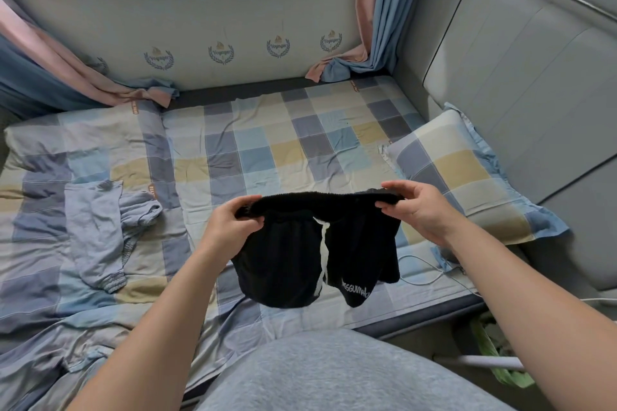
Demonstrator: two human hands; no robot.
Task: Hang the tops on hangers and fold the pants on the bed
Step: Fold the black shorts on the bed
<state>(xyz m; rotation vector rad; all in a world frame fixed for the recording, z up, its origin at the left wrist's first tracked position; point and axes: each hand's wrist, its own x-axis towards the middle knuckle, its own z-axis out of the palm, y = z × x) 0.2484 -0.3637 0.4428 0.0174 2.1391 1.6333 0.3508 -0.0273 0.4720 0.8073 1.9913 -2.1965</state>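
The left grip is closed on the left end of a dark waistband, with the thumb and curled fingers pinching the elastic. The right grip pinches the opposite end in the same way. Between them hang the black shorts, just below the centre of the frame and held in the air over the near edge of the bed. Their legs dangle loose, a white drawstring trails down the middle, and there is white lettering at the hem of the right-hand leg.

At the left of the frame, a pair of blue-grey pants lies rumpled on the checked bedding. A checked pillow sits at the right, and a thin white cable runs across the sheet below it, close to the hanging hem. No hanger is in view.

This looks like the start of folding the shorts. The likely faults:
- The legs may bunch under the waistband if the shorts are lowered without being spread flat, because they are held only at the two ends.
- The drawstring could get trapped inside the fold and leave a ridge.
- The hem could land on the cable and drag it along.
- The wrinkled sheet could spoil a clean crease.
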